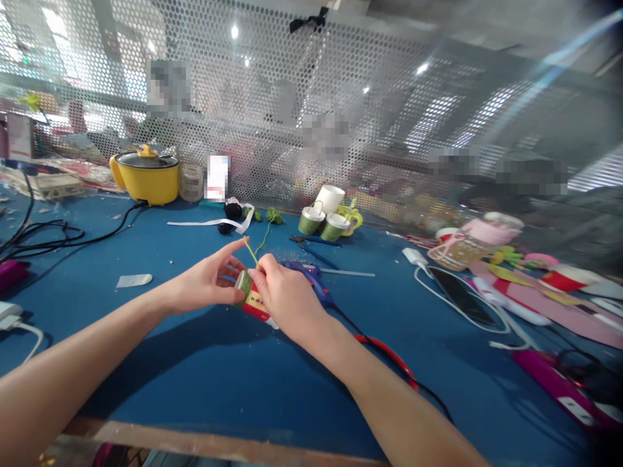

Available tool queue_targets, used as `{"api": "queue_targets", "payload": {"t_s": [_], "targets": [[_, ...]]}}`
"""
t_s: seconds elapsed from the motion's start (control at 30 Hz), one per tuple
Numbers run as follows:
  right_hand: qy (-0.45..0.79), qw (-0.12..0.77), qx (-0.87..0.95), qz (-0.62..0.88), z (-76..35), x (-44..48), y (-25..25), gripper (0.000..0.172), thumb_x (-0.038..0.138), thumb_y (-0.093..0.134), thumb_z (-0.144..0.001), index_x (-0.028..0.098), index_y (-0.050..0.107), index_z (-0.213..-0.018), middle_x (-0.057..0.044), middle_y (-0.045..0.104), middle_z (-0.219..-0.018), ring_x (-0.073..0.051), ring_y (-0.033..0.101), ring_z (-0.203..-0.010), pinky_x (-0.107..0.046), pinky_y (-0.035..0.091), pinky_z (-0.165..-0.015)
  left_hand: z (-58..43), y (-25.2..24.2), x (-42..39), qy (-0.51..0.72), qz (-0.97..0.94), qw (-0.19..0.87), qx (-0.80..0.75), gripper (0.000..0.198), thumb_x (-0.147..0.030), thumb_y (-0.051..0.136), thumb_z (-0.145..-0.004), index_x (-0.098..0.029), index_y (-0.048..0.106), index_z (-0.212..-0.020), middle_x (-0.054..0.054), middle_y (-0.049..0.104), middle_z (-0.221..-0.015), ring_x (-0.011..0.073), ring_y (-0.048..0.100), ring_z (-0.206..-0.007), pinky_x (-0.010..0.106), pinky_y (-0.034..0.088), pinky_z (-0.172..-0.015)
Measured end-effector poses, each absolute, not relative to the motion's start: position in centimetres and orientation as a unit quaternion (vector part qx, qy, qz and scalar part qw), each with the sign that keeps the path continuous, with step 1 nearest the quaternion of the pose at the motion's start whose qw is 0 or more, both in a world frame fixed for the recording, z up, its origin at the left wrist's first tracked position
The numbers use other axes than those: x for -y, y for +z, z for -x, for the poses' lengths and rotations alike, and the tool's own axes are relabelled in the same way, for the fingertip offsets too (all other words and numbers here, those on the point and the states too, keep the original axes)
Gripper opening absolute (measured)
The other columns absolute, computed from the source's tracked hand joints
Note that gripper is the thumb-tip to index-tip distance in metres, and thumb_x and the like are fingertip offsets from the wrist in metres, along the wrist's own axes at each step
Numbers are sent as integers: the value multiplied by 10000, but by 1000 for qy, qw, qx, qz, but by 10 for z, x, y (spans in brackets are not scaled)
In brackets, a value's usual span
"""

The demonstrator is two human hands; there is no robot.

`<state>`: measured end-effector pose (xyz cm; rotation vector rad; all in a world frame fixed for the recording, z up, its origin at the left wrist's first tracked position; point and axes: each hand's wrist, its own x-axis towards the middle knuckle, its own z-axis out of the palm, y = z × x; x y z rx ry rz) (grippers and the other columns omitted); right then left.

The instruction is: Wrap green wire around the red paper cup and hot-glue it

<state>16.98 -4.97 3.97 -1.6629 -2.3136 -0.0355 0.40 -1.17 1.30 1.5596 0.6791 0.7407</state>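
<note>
A small paper cup [254,302] with a red and yellow print lies tilted on its side between my hands, green yarn wound round one end. My left hand [210,275] grips that wound end with the thumb in front; its index finger reaches up to a strand of green yarn [250,249]. Over the cup, my right hand [285,292] is closed, thumb and index finger pinching the yarn. From there the strand runs back to a small tangle of green yarn [275,215]. My right palm hides part of the cup.
Behind the right hand lie a blue glue gun [316,282] with a cord and blue-handled pliers [316,243]. Yarn-wrapped cups [311,222] stand farther back. A yellow electric pot [148,176] is back left. On the right are a phone [462,295] and a purple power strip [559,386].
</note>
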Motion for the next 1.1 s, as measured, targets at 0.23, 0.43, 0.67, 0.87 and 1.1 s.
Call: {"api": "queue_targets", "payload": {"t_s": [0.23,0.43,0.67,0.87,1.1], "targets": [[37,210,803,556,-175,47,40,161,255,396,-926,200,460,-789,-48,615,-782,-166,566,-669,-265,354,-583,-3,9,11,321,-687,586,-285,915,-186,655,-669,-258,152,-1430,63,517,-1034,217,530,-956,426,468,-820],[50,210,801,558,-176,44,39,161,254,396,-925,204,449,-781,-40,608,-773,-163,560,-674,-262,348,-585,-4,10,11,319,-712,561,-276,879,-191,635,-687,-228,161,-1426,72,492,-1065,228,511,-995,452,451,-860],[61,184,789,583,-174,46,39,119,260,380,-931,199,462,-869,-43,644,-720,-179,600,-632,-260,305,-522,-5,11,13,321,-708,568,-270,868,-197,640,-686,-242,172,-1416,68,494,-1056,229,506,-991,425,451,-838],[34,162,801,576,-172,49,38,116,239,375,-936,191,465,-879,-70,665,-779,-189,620,-670,-268,308,-533,-8,13,17,335,-692,566,-298,825,-177,648,-673,-262,251,-1391,60,498,-1049,223,497,-1000,353,476,-767],[15,134,810,570,-168,50,39,151,253,364,-946,170,485,-911,-97,667,-830,-207,627,-686,-282,326,-546,-11,11,19,344,-674,573,-315,801,-156,628,-652,-259,284,-1368,57,507,-1024,212,495,-977,298,471,-703]]}}
